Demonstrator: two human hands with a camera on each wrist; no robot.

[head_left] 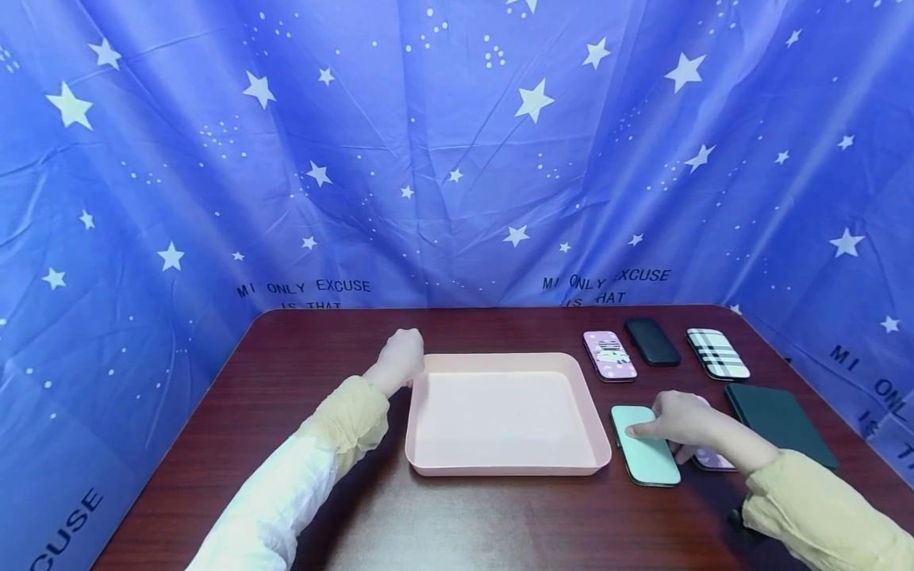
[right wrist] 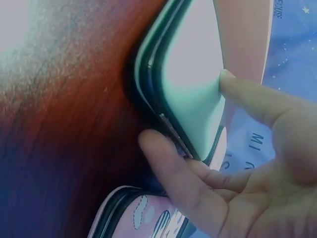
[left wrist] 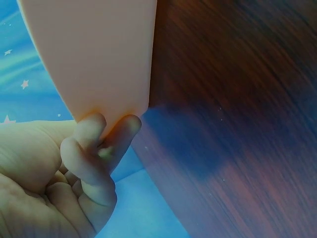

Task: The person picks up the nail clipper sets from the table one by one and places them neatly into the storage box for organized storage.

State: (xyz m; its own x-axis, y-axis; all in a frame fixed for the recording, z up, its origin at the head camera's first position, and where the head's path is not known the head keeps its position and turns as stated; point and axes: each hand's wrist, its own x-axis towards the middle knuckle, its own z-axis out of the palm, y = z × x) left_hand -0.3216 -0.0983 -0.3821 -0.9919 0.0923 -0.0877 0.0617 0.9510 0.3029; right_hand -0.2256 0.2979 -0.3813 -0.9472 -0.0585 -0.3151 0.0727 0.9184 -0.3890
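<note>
A pale pink tray [head_left: 508, 469] lies on the table, and my left hand [head_left: 400, 358] grips it at its far left corner. In the left wrist view, curled fingers [left wrist: 89, 163] press against the tray's outer wall [left wrist: 94, 54]. My right hand [head_left: 681, 420] holds a mint-green flat case [head_left: 650, 460] with rounded corners and a dark edge, just right of the tray. Its thumb lies on the case's top face and its other fingers are at the long side, as the right wrist view shows. A pink-purple patterned case [head_left: 712, 460] is partly hidden under that hand.
Behind the right hand lie a pink-purple patterned case [head_left: 610, 357], a black case [head_left: 652, 341] and a plaid white case [head_left: 717, 354]. A dark green flat square thing [head_left: 785, 420] is near the table's right edge. A blue starry curtain [head_left: 457, 159] surrounds the dark red wooden table [head_left: 457, 523].
</note>
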